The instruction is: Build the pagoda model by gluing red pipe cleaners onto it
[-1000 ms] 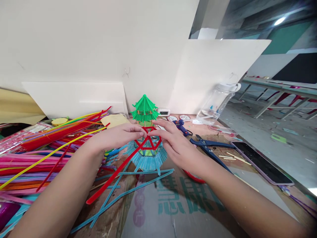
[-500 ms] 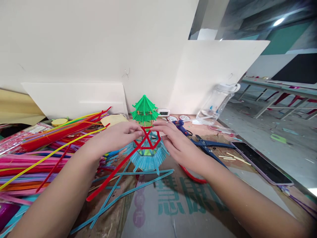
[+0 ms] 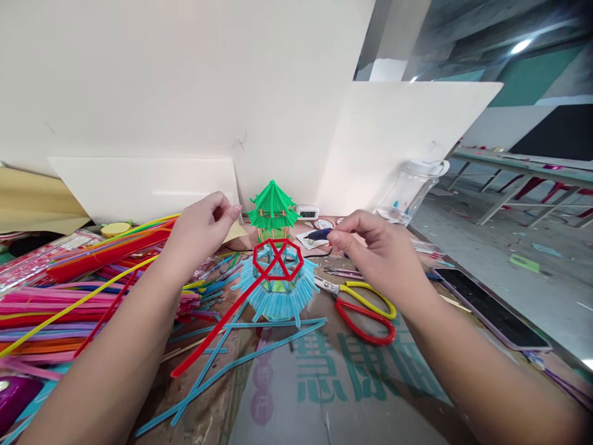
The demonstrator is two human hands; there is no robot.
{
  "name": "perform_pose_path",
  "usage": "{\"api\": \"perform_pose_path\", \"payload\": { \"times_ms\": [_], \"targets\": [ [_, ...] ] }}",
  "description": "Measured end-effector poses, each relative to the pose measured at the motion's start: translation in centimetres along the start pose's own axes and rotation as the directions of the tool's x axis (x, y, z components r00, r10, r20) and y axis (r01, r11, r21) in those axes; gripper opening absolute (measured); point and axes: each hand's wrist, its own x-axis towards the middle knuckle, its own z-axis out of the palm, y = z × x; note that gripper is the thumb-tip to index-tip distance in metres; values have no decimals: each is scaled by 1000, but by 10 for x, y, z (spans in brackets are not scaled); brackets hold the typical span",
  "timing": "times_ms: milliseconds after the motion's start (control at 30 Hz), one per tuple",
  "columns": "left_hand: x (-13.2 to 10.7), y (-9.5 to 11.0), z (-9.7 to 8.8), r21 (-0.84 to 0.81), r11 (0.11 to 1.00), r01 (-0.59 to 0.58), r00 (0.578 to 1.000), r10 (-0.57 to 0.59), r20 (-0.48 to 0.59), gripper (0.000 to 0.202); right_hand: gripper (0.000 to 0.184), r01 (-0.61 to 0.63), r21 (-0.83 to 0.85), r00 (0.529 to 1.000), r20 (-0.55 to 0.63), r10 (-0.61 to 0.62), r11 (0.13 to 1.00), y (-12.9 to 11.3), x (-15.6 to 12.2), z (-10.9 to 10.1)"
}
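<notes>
A small pagoda model stands mid-table, with a green pipe-cleaner roof (image 3: 272, 201) above a blue skirted tier (image 3: 280, 303). Against its middle lies a red pipe-cleaner frame (image 3: 278, 259), many-sided with crossed bars and one long strip running down to the left. Neither hand touches that frame. My left hand (image 3: 208, 228) is raised left of the green roof, thumb and fingertips pressed together, with nothing visible between them. To the right of the pagoda, my right hand (image 3: 380, 250) pinches at a dark blue glue gun (image 3: 319, 235); the hand covers most of it.
Bundles of coloured pipe cleaners (image 3: 60, 309) cover the left side. Red-and-yellow-handled scissors (image 3: 365, 315) lie below my right hand, a phone (image 3: 491, 309) at the right edge. A plastic bottle (image 3: 407, 191), small digital clock (image 3: 307, 212) and white boards (image 3: 143, 191) stand behind.
Both hands have let go of the red frame and moved apart. My left hand went up and left, my right hand went right to the glue gun. The scissors have come into view.
</notes>
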Motion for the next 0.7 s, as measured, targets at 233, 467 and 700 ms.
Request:
{"api": "perform_pose_path", "payload": {
  "times_ms": [233, 467, 700],
  "targets": [
    [-1, 4, 3, 90, 994, -69, 997, 66, 37, 45, 35, 258, -266, 861, 500, -96, 929, -20, -18, 12],
    [-2, 2, -2, -182, 983, -9, 990, 34, 135, 34, 36, 291, -510, 908, 413, -66, 810, -14, -28, 37],
    [-2, 1, 1, -318, 947, 49, 979, 17, 201, 30, 17, 203, -663, 929, 362, 71, 720, 2, -14, 28]
  ]
}}
